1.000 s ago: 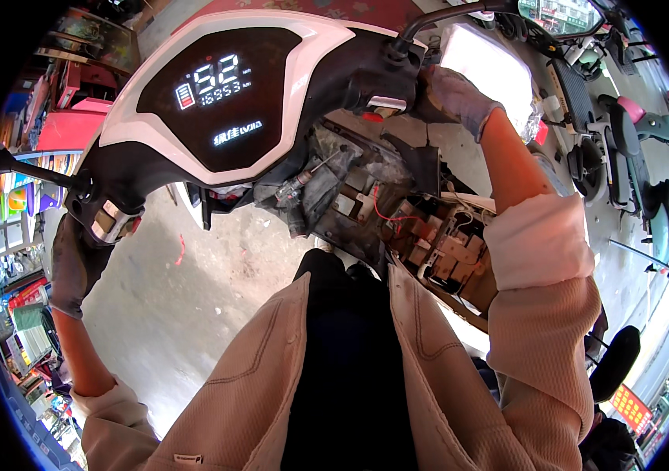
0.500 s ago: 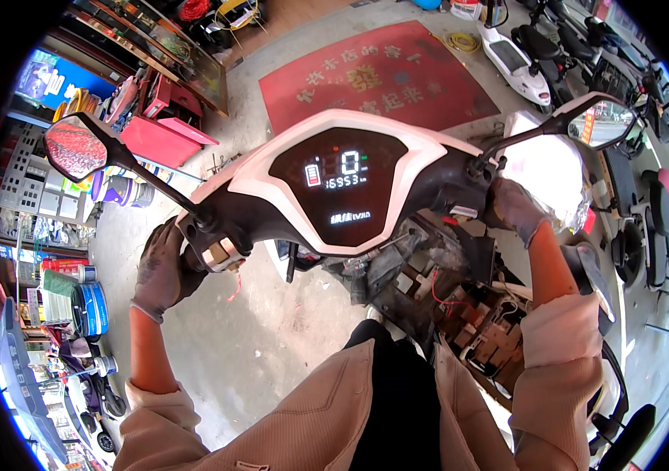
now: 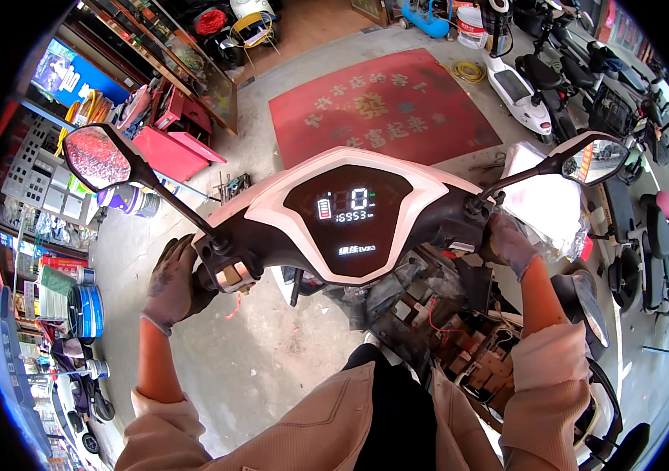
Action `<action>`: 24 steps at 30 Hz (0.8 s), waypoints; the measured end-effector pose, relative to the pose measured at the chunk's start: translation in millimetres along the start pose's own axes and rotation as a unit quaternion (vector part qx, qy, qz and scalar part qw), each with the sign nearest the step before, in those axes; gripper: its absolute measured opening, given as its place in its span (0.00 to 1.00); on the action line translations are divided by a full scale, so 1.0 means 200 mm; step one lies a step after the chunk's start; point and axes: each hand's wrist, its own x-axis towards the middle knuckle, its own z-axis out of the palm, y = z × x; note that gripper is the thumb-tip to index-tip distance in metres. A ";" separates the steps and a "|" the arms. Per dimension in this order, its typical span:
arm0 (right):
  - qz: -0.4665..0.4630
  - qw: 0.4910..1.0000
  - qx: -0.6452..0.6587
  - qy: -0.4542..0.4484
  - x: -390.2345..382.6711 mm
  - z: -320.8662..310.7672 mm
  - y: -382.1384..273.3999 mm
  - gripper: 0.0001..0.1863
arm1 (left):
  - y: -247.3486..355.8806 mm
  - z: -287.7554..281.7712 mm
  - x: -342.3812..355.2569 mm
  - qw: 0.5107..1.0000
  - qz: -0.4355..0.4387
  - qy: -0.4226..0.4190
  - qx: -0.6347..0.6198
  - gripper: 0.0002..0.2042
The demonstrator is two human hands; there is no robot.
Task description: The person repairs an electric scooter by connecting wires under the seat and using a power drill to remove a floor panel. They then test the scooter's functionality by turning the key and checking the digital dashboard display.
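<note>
A white and black electric scooter front (image 3: 436,189) stands before me, its dark display panel (image 3: 350,222) lit with white digits and a red battery symbol. My left hand (image 3: 171,284), in a grey glove, is closed round the left handlebar grip, beside the switch block (image 3: 237,277). On the other side my right hand (image 3: 512,245), also gloved, wraps the right handlebar grip; its fingers are partly hidden. Two mirrors, the left mirror (image 3: 99,158) and the right mirror (image 3: 595,160), stick out on black stalks. Below the display, open bodywork shows wires and brown parts (image 3: 485,357).
A red mat (image 3: 381,102) lies on the concrete floor ahead. More scooters (image 3: 519,94) line the right side. A red tool cabinet (image 3: 177,149) and stacked goods stand at the left. A white plastic-wrapped bundle (image 3: 538,196) sits beyond my right hand.
The scooter front and both hands sit slightly lower in the picture, as the view has tilted up. A small red light on the display has gone out. Both hands keep their grips.
</note>
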 end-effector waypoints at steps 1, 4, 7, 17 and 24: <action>-0.068 0.986 -0.150 0.015 -0.01 -0.02 -0.03 0.15 | 0.01 0.00 0.01 1.000 -0.001 0.000 -0.010 0.36; -0.016 0.975 -0.218 0.031 -0.01 -0.02 -0.03 0.09 | 0.03 0.00 0.03 1.000 0.007 0.010 -0.015 0.37; -0.005 0.963 -0.267 0.025 -0.08 -0.07 -0.33 0.05 | 0.01 0.00 0.00 1.000 0.002 0.014 -0.004 0.37; 0.027 0.947 -0.296 0.120 -0.10 -0.01 -0.39 0.07 | 0.01 0.01 0.00 0.999 -0.031 -0.011 -0.011 0.36; 0.009 0.958 -0.256 0.126 -0.09 0.00 -0.40 0.14 | 0.00 -0.01 0.02 0.999 -0.032 -0.002 -0.013 0.36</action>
